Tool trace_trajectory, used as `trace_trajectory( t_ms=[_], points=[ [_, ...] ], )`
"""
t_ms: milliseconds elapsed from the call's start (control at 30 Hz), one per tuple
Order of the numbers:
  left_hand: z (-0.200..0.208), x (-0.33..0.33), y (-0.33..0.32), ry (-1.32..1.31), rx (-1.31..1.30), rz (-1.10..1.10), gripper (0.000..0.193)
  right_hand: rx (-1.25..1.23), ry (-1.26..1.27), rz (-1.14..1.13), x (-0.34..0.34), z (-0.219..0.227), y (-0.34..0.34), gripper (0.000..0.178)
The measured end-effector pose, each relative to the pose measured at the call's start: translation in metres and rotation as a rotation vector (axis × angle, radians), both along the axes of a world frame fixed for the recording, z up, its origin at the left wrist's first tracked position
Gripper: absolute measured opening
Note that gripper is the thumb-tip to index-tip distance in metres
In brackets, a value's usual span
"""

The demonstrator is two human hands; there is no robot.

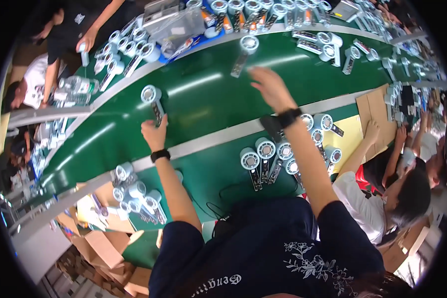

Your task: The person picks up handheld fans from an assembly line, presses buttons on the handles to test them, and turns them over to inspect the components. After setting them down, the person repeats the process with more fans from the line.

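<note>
A light-blue handheld fan (151, 94) with a round head stands out on the left of the green belt. Its handle, with the inside parts showing, ends in my left hand (155, 133), whose fingers are closed round it. Farther right, my right hand (272, 89) reaches over the belt with its fingers stretched out and somewhat blurred; I see nothing held in it. Just beyond those fingertips, another light-blue fan (249, 44) lies on the belt, its handle pointing toward me, apart from the hand. Both my wrists wear dark bands.
Several fans (266, 148) lie on the near ledge by my right forearm, and more (136, 188) by my left. A metal rail (208, 143) edges the belt. Across it stand a clear plastic bin (176, 27) and rows of fans. Co-workers sit to the right and far left.
</note>
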State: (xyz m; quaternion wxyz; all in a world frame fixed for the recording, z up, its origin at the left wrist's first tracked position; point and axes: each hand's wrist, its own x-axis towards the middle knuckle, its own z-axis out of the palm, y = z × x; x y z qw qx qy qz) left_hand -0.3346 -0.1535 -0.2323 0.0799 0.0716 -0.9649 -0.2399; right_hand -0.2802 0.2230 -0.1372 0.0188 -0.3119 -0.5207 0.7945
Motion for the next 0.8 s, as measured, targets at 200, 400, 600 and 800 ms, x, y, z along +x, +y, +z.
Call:
trace_trajectory(
  t_ms=[200, 400, 600, 800],
  points=[
    [-0.030, -0.018, -0.005, -0.060, 0.093, -0.144, 0.050, 0.935, -0.405, -0.099, -0.084, -0.102, -0.051, 0.053],
    [-0.004, -0.018, 0.026, -0.335, 0.491, 0.000, 0.033, 1.043, -0.421, -0.048, -0.084, -0.104, -0.019, 0.040],
    [0.052, 0.027, 0.060, -0.302, 1.243, 0.026, 0.045, 0.384, -0.115, 0.397, 0.000, 0.010, -0.022, 0.020],
    [0.160, 0.125, 0.124, -0.277, 1.432, -0.153, 0.045, 0.092, 0.137, 0.399, 0.117, 0.124, -0.049, 0.027]
  ],
)
